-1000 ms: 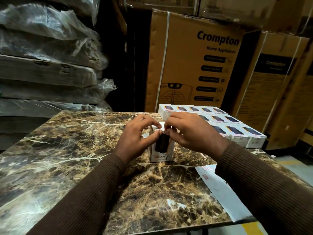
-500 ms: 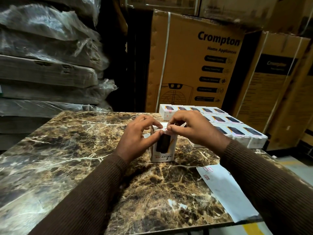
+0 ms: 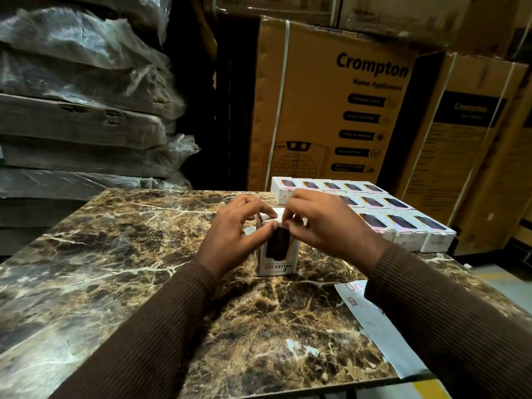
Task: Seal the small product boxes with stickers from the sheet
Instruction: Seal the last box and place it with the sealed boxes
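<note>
Staying pinched on the upright box (image 3: 277,254), both hands' fingers (image 3: 266,229), unmoved.

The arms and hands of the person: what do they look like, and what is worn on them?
Both arms wear long, dark brown sleeves of finely ribbed knit, ending in snug cuffs at the wrists. The left hand and the right hand are bare: no gloves, rings or watch show.

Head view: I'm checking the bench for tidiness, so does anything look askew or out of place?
Little stands out. The sticker sheet lies askew, overhanging the table edge under the right sleeve. The box that both hands grip stands with its print upside down to the camera. The finished boxes sit in neat rows.
</note>
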A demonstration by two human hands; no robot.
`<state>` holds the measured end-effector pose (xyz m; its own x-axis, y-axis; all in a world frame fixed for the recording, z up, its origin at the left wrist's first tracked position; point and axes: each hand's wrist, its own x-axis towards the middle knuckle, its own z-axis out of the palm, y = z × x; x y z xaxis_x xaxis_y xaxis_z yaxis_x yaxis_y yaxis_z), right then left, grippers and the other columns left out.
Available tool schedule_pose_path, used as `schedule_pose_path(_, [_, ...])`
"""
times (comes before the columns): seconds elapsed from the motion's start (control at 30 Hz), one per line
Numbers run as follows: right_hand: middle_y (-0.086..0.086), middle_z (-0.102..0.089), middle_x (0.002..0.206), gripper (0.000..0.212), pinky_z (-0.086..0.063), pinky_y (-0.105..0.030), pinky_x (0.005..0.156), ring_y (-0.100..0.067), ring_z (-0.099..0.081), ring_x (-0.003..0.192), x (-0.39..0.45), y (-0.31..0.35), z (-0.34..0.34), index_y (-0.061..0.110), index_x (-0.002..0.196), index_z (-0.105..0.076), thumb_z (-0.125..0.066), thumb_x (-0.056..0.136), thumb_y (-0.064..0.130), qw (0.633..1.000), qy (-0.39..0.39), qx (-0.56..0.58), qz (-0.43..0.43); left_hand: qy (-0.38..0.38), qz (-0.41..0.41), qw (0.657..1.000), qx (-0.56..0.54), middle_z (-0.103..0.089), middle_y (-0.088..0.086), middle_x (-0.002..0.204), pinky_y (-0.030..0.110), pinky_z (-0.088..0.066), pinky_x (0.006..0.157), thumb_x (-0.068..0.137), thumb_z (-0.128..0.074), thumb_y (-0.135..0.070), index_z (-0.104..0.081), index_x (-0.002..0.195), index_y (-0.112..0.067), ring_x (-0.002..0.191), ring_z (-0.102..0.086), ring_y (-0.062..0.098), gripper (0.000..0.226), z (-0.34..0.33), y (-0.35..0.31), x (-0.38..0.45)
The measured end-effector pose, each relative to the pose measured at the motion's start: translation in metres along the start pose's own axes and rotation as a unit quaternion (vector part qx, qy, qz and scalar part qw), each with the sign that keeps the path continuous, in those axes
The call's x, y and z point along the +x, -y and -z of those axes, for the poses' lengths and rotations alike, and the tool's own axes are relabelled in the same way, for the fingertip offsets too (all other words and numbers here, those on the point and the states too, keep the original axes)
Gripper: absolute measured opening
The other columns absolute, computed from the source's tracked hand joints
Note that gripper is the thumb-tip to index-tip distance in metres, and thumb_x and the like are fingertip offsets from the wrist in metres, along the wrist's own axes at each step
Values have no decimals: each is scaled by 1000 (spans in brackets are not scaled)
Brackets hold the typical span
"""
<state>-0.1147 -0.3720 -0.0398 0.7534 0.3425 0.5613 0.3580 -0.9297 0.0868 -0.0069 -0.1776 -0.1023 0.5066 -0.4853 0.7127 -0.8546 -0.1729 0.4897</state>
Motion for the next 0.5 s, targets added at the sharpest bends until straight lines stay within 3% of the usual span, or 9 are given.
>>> schedule_pose_path(0.17, [2,-55,97,12,-45,-39,60,-16,-47,87,-5,8,-9,17,93,-57,-52,97,28,997,-36,-73,17,-5,-6,1000,-10,-64,-9,110,40,-58,93,95,-64,-49,-72,108,-28,109,-61,7,26,1,-3,0])
schedule_pose_path(0.23, [5,-55,96,6,-45,-33,65,-10,-44,87,-7,4,-11,17,94,-60,-60,95,23,999,-38,-33,6,-5,-6,1000,-11,-64,-10,111,39,-58,93,95,-65,-48,-73,107,-27,109,-61,7,26,1,-3,-1])
schedule_pose_path(0.37, [9,-64,92,7,-45,-15,67,-7,-61,85,-10,-7,-8,17,97,-71,-72,93,22,989,-64,126,-49,-12,-8,1000,-12,-65,-10,111,38,-58,91,95,-67,-46,-74,107,-28,111,-62,8,23,1,-2,-1])
schedule_pose_path(0.5, [5,-65,99,13,-51,-17,70,-7,-64,89,-9,-11,-12,13,106,-78,-77,96,22,986,-71,143,-47,-12,-10,1000,-15,-65,-10,112,39,-59,91,95,-67,-46,-74,108,-28,111,-62,7,24,1,-3,-1])
